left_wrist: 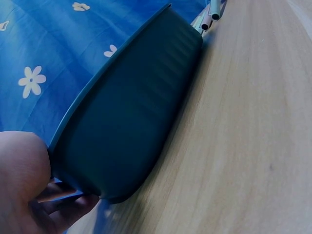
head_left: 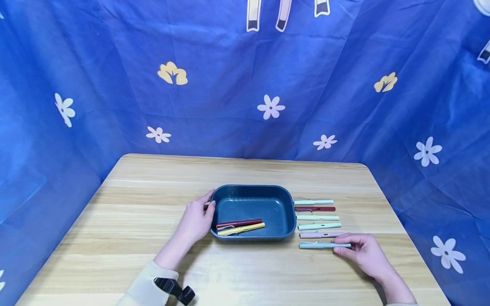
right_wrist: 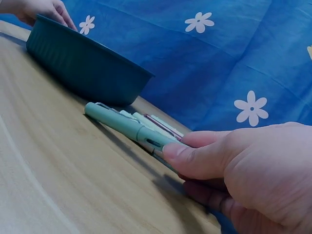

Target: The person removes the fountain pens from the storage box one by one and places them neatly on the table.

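Observation:
In the head view my left hand (head_left: pixel 197 219) holds the left end of a dark teal box (head_left: pixel 292 199); its lower fingers are partly hidden. Inside the box lie a dark red pen (head_left: pixel 239 223) and a yellow pen (head_left: pixel 245 228). My right hand (head_left: pixel 363 253) pinches one end of a pale blue-green pen (head_left: pixel 315 245) between thumb and fingers. Seen from the right wrist, this pen (right_wrist: pixel 114 120) is raised over the tabletop, its clip facing up. Just behind it lies a lilac pen (head_left: pixel 315 234).
Beyond the lilac pen, right of the box, several pens lie in a row: pale green ones (head_left: pixel 319 226) and a dark red one (head_left: pixel 325 208). The wooden table (head_left: pixel 134 204) is enclosed by blue curtains (head_left: pixel 214 110) with flower prints. A black strap (head_left: pixel 168 285) circles the left sleeve.

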`<state>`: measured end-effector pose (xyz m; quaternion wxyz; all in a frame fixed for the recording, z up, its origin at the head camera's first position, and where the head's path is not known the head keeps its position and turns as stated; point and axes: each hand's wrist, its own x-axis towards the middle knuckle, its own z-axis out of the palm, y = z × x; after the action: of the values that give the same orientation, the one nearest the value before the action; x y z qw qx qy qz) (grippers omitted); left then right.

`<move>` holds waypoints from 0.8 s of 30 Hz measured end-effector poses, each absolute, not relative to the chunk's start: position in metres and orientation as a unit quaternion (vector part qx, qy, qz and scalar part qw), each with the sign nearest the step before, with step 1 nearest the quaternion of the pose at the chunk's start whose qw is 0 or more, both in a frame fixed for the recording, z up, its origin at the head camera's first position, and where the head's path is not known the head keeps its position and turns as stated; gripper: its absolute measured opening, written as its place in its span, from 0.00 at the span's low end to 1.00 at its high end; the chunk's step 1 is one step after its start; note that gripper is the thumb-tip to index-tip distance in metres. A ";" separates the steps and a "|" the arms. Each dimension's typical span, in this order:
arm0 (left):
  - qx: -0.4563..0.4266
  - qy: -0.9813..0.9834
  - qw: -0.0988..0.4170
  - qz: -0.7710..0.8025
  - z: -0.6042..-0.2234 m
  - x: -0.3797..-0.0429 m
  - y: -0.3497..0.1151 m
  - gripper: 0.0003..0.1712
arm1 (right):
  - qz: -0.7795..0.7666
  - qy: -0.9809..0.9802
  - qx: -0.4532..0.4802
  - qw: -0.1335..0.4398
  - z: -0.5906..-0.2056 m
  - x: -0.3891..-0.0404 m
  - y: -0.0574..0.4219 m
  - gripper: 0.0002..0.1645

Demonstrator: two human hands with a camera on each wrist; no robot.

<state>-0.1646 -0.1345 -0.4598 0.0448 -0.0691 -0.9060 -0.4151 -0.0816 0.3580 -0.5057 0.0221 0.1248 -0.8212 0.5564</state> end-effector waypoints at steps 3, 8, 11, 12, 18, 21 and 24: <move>-0.067 -0.906 0.042 -0.416 -0.460 -0.165 -0.134 0.28 | 0.546 -0.825 0.142 0.027 -0.505 -0.082 0.359 0.13; -0.066 -0.906 0.044 -0.415 -0.460 -0.165 -0.134 0.28 | 0.508 -0.846 0.157 0.039 -0.502 -0.082 0.358 0.10; -0.066 -0.906 0.044 -0.416 -0.460 -0.165 -0.134 0.28 | 0.486 -0.858 0.160 0.045 -0.501 -0.082 0.357 0.10; -0.067 -0.905 0.044 -0.417 -0.460 -0.165 -0.134 0.28 | 0.482 -0.860 0.161 0.045 -0.500 -0.082 0.356 0.10; -0.066 -0.904 0.043 -0.420 -0.460 -0.165 -0.134 0.28 | 0.476 -0.861 0.177 0.043 -0.503 -0.081 0.355 0.14; -0.065 -0.904 0.042 -0.420 -0.461 -0.165 -0.134 0.28 | 0.477 -0.858 0.182 0.049 -0.504 -0.081 0.355 0.14; -0.065 -0.904 0.041 -0.420 -0.461 -0.165 -0.134 0.28 | 0.472 -0.860 0.183 0.058 -0.504 -0.081 0.354 0.14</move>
<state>-0.1649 -0.1343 -0.4606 0.0414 -0.0647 -0.9042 -0.4201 -0.0810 0.3543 -0.5045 0.0578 0.1835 -0.8604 0.4719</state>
